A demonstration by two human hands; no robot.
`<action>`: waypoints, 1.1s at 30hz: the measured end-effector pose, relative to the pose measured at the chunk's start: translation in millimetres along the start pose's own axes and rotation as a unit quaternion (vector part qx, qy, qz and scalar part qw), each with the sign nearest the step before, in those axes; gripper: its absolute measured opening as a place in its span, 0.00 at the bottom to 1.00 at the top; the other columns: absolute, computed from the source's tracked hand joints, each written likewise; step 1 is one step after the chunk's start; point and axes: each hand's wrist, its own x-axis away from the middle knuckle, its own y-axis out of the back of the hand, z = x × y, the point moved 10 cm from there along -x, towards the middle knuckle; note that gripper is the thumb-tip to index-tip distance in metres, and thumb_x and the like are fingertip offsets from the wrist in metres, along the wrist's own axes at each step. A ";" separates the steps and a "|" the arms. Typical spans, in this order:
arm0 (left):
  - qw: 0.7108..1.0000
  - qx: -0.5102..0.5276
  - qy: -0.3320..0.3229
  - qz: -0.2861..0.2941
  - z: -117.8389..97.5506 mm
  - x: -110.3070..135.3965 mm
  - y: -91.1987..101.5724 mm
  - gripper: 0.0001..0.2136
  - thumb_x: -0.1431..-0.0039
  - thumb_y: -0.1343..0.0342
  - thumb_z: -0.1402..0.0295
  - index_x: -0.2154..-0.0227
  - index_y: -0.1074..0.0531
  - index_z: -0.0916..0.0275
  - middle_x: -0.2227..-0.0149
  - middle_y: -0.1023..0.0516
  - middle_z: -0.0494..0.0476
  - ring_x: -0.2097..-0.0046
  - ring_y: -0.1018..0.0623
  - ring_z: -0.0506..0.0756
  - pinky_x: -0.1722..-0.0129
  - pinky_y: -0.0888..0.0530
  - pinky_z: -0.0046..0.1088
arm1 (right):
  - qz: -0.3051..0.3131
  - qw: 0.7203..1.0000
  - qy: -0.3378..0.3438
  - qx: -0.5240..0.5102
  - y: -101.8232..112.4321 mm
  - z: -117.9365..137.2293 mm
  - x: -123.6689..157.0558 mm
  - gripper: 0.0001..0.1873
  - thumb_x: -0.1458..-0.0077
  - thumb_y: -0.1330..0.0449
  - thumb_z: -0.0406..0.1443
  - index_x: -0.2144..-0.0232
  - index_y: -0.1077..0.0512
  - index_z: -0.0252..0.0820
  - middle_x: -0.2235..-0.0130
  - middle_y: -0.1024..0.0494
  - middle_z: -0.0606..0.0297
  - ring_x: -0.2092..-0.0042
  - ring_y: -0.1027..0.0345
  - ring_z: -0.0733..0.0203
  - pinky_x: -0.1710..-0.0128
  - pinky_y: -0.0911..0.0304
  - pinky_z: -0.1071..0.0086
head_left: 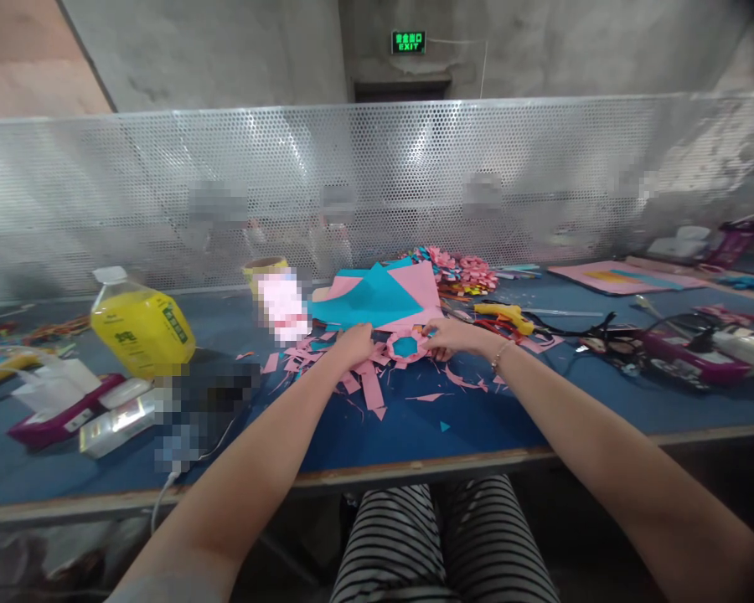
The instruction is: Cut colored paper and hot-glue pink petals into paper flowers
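Note:
A pink paper ring [390, 346] with a blue middle stands out just above the tabletop. My right hand [445, 337] pinches its right edge, thumb and fingers closed. To the left of the ring, my left hand [354, 344] is curled with its back towards me; whatever its fingers hold is hidden. Pink paper scraps [372, 387] lie under and around both hands. Directly behind them, a blue paper sheet [369, 300] rests over a pink sheet [428, 285].
A bottle of yellow liquid [142, 327] and a purple tissue box [63, 410] stand at left. Yellow-handled cutters [506, 316] lie to the right of my hands, near tangled cables [609, 347]. Behind the paper flowers [462, 270], a perforated metal screen [377, 184] spans the table.

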 end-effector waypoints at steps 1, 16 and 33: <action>1.000 0.010 0.005 -0.007 1.4 0.6 2.2 0.09 0.49 0.49 0.69 0.65 0.31 0.63 0.59 0.26 0.68 0.55 0.29 0.63 0.55 0.36 0.38 | 0.010 1.000 0.002 0.014 -1.8 0.1 0.2 0.11 0.62 0.39 0.32 0.71 0.35 0.41 0.82 0.28 0.68 0.80 0.35 0.66 0.79 0.38 0.73; 0.995 -0.059 0.054 0.059 22.3 -9.2 -13.8 0.24 0.43 0.60 0.65 0.43 0.46 0.60 0.37 0.56 0.62 0.37 0.57 0.66 0.45 0.62 0.59 | -0.130 0.918 0.112 0.357 36.8 18.5 -3.2 0.14 0.51 0.46 0.39 0.62 0.31 0.39 0.67 0.25 0.60 0.67 0.33 0.60 0.70 0.44 0.73; 0.975 -0.161 -0.126 0.090 -3.9 -10.3 -32.0 0.13 0.45 0.57 0.74 0.68 0.26 0.61 0.46 0.36 0.63 0.42 0.44 0.62 0.47 0.44 0.49 | -0.165 0.869 0.239 0.401 10.4 31.1 -14.5 0.12 0.47 0.51 0.28 0.64 0.29 0.34 0.57 0.28 0.53 0.51 0.39 0.59 0.49 0.47 0.68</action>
